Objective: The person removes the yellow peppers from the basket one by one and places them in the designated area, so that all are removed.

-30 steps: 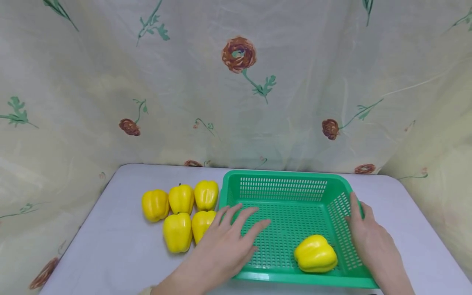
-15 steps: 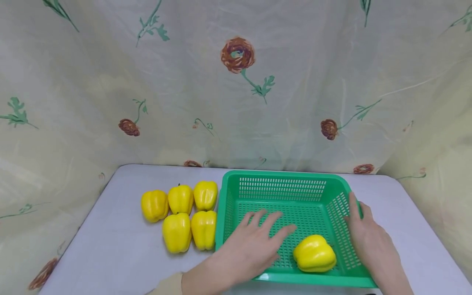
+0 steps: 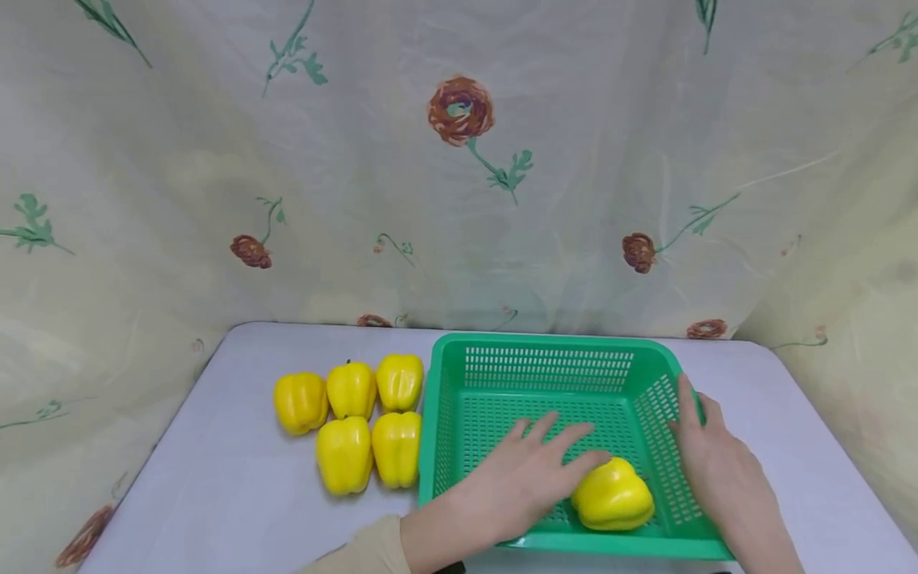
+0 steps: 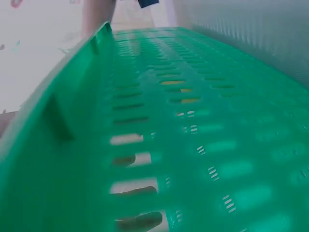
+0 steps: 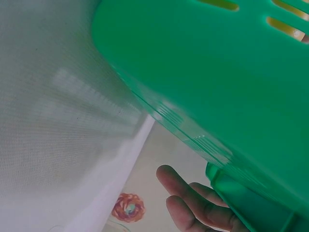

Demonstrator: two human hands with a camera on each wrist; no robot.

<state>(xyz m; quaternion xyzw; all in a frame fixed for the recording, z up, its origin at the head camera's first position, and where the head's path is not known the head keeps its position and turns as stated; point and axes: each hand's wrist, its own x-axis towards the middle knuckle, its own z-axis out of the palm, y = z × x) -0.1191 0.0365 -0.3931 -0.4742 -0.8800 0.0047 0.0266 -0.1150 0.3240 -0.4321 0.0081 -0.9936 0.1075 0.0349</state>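
A yellow bell pepper [image 3: 613, 494] lies on its side in the front right of a green plastic basket [image 3: 545, 344]. My left hand [image 3: 527, 477] hovers over the basket floor with its fingers spread, its thumb side right at the pepper's left edge. At the basket's right side, my right hand [image 3: 724, 466] grips the rim, with one finger inside the wall and the others outside. In the right wrist view, bent fingers [image 5: 200, 205] show beyond the basket wall [image 5: 193, 72]. The left wrist view is filled by the slotted basket wall [image 4: 159, 121]; the left fingers are hidden there.
Several yellow bell peppers [image 3: 345, 454] stand in two rows just left of the basket. All of it is on a table with a white cover [image 3: 237, 478]. Behind the table hangs a flower-patterned curtain [image 3: 344, 159].
My left hand has moved right, from the basket's left rim over its floor to the pepper. The right hand stays on the rim, and the peppers have not moved.
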